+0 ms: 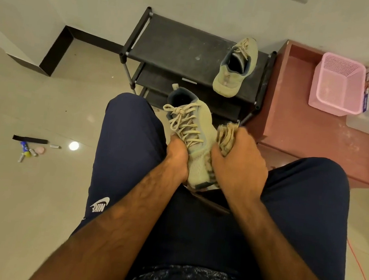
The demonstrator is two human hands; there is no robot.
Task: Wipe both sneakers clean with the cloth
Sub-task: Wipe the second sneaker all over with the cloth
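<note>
While the person sits with knees apart, the black shoe rack (186,46) stands ahead by the wall. It carries the second sneaker (235,69) on its top shelf, seemingly waiting its turn. Between the knees, the first sneaker (194,127) is held laces up and toe toward the body, likely so its sides are open to wiping. The left hand (177,157) steadies it, fingers curled round the toe's left flank. The right hand (238,168) clutches the bunched cloth (225,137) against the shoe's right side.
</note>
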